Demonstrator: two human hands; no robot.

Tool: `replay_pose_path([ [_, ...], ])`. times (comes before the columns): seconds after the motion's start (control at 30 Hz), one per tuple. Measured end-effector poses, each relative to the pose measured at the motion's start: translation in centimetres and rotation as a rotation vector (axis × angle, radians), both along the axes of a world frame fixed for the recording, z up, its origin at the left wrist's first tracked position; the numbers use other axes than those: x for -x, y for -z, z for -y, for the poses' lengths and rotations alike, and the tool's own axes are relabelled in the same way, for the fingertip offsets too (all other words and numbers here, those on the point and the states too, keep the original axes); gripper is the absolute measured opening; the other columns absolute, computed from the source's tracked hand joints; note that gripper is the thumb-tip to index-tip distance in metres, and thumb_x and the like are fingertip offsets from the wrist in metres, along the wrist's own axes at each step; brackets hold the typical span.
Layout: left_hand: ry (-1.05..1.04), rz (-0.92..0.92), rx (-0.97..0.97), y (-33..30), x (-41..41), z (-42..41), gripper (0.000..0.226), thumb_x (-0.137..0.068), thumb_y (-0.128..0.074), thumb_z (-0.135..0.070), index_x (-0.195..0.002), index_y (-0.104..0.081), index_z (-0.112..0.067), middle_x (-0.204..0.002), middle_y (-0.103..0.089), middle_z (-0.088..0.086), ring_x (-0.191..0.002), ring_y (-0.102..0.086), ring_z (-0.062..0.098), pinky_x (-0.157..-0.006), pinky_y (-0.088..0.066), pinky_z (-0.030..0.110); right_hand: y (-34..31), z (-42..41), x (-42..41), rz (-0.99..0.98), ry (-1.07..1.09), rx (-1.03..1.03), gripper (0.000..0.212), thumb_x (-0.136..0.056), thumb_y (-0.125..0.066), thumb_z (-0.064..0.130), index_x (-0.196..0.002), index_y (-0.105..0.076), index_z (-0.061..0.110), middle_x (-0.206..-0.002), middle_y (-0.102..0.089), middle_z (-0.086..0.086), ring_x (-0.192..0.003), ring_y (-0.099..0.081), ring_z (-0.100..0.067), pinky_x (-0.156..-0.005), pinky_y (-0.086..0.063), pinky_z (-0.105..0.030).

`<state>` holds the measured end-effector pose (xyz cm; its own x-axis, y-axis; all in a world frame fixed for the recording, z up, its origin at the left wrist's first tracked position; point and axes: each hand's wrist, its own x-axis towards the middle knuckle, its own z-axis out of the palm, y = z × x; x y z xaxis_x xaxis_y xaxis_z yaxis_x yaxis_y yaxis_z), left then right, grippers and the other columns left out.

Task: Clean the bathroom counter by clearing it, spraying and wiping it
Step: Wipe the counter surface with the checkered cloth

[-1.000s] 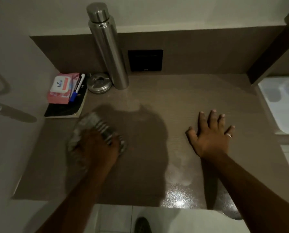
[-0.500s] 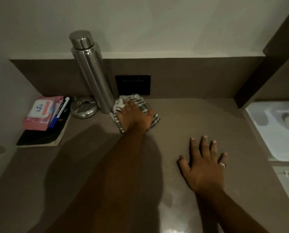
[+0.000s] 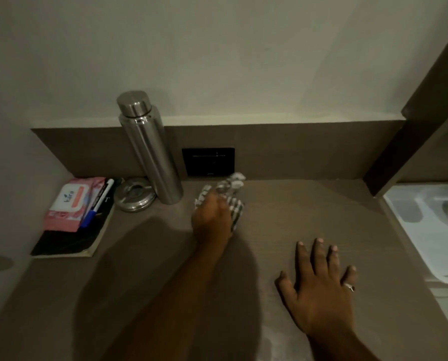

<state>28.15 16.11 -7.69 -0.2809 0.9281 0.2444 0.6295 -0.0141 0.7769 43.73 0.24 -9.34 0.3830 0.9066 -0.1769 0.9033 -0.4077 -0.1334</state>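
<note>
On the counter [image 3: 308, 209], left hand [image 3: 212, 220] fingers grip the striped cloth [image 3: 230, 196]; right hand [image 3: 319, 290] fingers lie spread flat.

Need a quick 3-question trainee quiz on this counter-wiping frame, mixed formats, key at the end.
1. True or false: the right hand lies flat on the counter with fingers spread.
2. What does the left hand press on the counter? A) sponge B) checked cloth C) wipes pack
3. Fill in: the steel bottle stands upright, to the ___ of the cloth.

Key: 1 true; 2 B; 3 left
</note>
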Motion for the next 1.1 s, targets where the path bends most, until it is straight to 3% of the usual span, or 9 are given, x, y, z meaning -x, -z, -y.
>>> replay_pose_path([
  [0.07,-0.194,0.284,-0.138,-1.4,0.5,0.4,0.036,-0.096,-0.048,-0.018,-0.127,-0.059,-0.002,-0.117,-0.067,0.023,-0.109,-0.063,0.036,-0.094,-0.047,0.038,0.0,-0.1,0.0,-0.004,-0.002,0.004,0.085,-0.080,-0.006,0.074,-0.155,0.003,0.035,-0.165,0.011,-0.003,-0.151,0.013,-0.030,-0.118,0.003,-0.060],
  [0.2,-0.254,0.439,-0.184,-4.2,-0.1,-2.9,0.045,-0.097,-0.037,-0.034,-0.139,-0.046,-0.021,-0.137,-0.056,0.010,-0.124,-0.053,0.026,-0.101,-0.038,0.025,0.0,-0.2,0.0,-0.010,-0.002,-0.004,0.083,-0.082,-0.010,0.073,-0.155,0.003,0.034,-0.165,0.012,-0.004,-0.151,0.014,-0.031,-0.118,0.006,-0.059],
  [0.33,0.017,-0.087,-0.040,-3.6,-3.0,-4.7,0.049,-0.098,-0.029,-0.026,-0.143,-0.040,-0.011,-0.153,-0.035,0.017,-0.144,-0.028,0.031,-0.118,-0.026,0.040,0.1,-0.2,0.0,-0.003,0.002,-0.012,0.084,-0.082,-0.011,0.073,-0.155,0.002,0.034,-0.165,0.011,-0.004,-0.151,0.013,-0.031,-0.118,0.008,-0.059],
  [0.43,0.440,-0.327,-0.012,-1.2,-5.2,-2.6,0.049,-0.096,-0.028,-0.028,-0.138,-0.045,-0.011,-0.146,-0.043,0.019,-0.138,-0.037,0.036,-0.115,-0.027,0.044,0.1,-0.3,0.0,-0.006,0.005,-0.014,0.085,-0.081,-0.010,0.073,-0.155,0.002,0.034,-0.165,0.010,-0.004,-0.151,0.013,-0.031,-0.118,0.007,-0.059],
  [0.5,0.638,-0.463,0.055,0.6,-5.4,-1.6,0.045,-0.097,-0.035,-0.026,-0.138,-0.048,-0.012,-0.149,-0.042,0.017,-0.142,-0.032,0.030,-0.118,-0.018,0.038,0.1,-0.3,0.0,-0.014,0.002,-0.017,0.085,-0.081,-0.011,0.073,-0.155,0.002,0.034,-0.165,0.011,-0.004,-0.151,0.014,-0.031,-0.118,0.007,-0.059],
  [0.63,0.665,-0.414,0.117,0.8,-2.2,-1.9,0.041,-0.098,-0.045,-0.024,-0.138,-0.050,-0.015,-0.152,-0.039,0.013,-0.145,-0.027,0.023,-0.116,-0.013,0.026,-0.1,-0.5,-0.2,-0.029,0.002,-0.021,0.086,-0.079,-0.010,0.074,-0.155,0.002,0.034,-0.165,0.012,-0.004,-0.151,0.015,-0.031,-0.118,0.008,-0.060],
  [0.7,0.749,-0.500,0.106,0.9,-0.8,-2.1,0.044,-0.097,-0.046,-0.029,-0.140,-0.048,-0.019,-0.152,-0.041,0.006,-0.146,-0.024,0.021,-0.117,-0.008,0.025,-0.1,-0.4,-0.1,-0.019,-0.007,-0.028,0.085,-0.080,-0.010,0.074,-0.155,0.002,0.034,-0.165,0.012,-0.004,-0.151,0.015,-0.031,-0.117,0.008,-0.060],
  [0.9,0.693,-0.763,0.387,1.1,-4.6,-4.2,0.081,-0.083,-0.038,-0.070,-0.151,-0.014,-0.034,-0.162,-0.016,0.001,-0.149,-0.005,0.029,-0.119,-0.002,0.045,0.0,-0.4,-0.2,-0.032,-0.029,-0.034,0.084,-0.082,-0.011,0.073,-0.155,0.001,0.033,-0.165,0.012,-0.007,-0.150,0.017,-0.032,-0.115,0.014,-0.061],
  [1.1,0.808,-0.742,0.299,2.0,-12.1,-4.4,0.067,-0.089,-0.022,-0.064,-0.150,-0.018,-0.036,-0.160,-0.023,-0.002,-0.149,-0.010,0.027,-0.118,-0.004,0.046,0.2,-0.2,-0.4,-0.042,-0.043,-0.070,0.091,-0.079,-0.010,0.078,-0.155,-0.001,0.030,-0.165,0.013,-0.008,-0.150,0.019,-0.032,-0.112,0.020,-0.059],
])
